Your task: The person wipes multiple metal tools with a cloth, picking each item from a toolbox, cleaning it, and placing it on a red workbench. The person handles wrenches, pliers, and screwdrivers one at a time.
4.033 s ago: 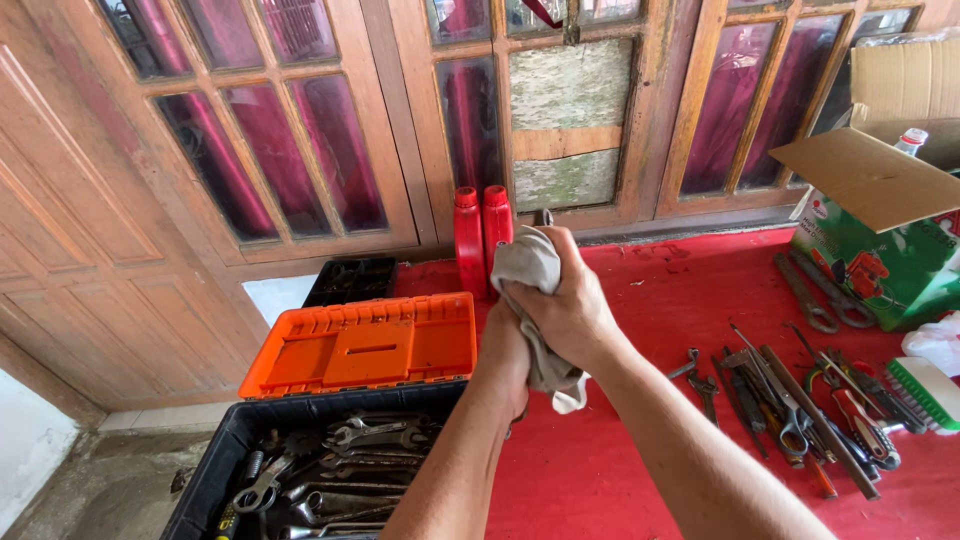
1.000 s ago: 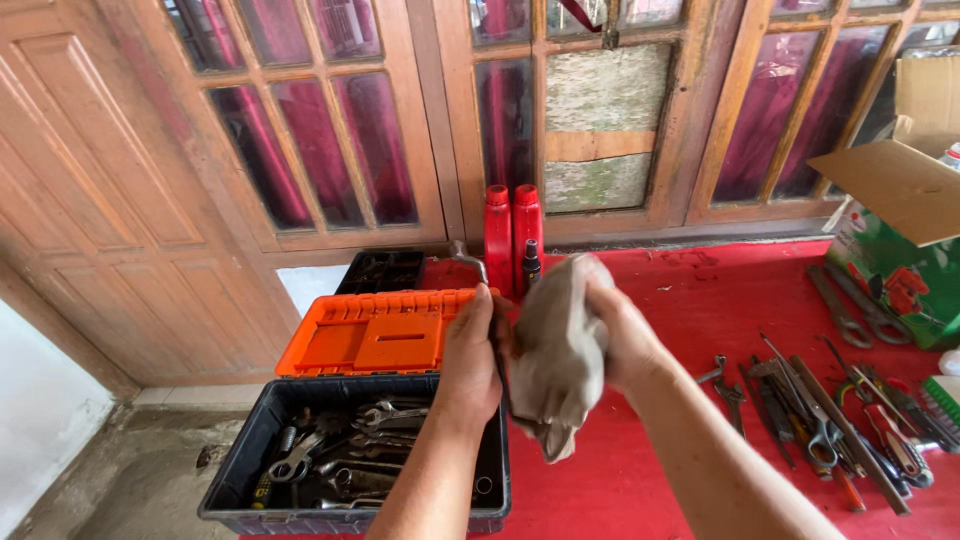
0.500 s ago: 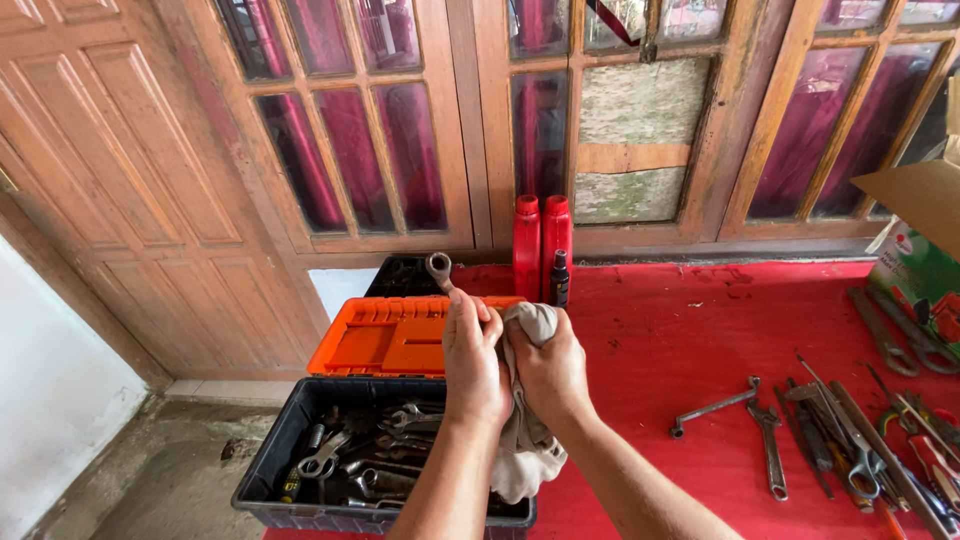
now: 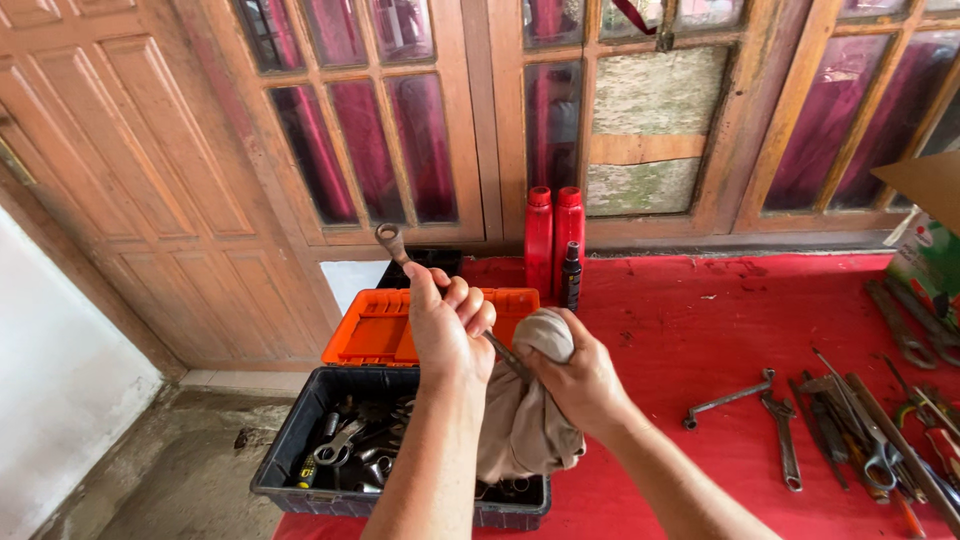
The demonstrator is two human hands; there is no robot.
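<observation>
My left hand (image 4: 448, 322) grips a metal wrench (image 4: 392, 243) by its shaft, the ring end pointing up and away. My right hand (image 4: 580, 380) holds a beige cloth (image 4: 525, 425) wrapped around the wrench's lower end, the cloth hanging down. Both hands are above a black toolbox (image 4: 290, 455) with an orange tray lid (image 4: 375, 330), which holds several wrenches (image 4: 350, 445).
A red-covered table (image 4: 680, 310) carries two red bottles (image 4: 553, 235) and a small dark bottle (image 4: 571, 277) near the wooden window wall. Several hand tools (image 4: 850, 420) lie at the right, with a cardboard box (image 4: 930, 190) beyond. A wooden door (image 4: 130, 200) stands at the left.
The wrench has come out of the cloth: my left hand now holds it up with the ring end showing, while my right hand has slid the cloth toward its lower end.
</observation>
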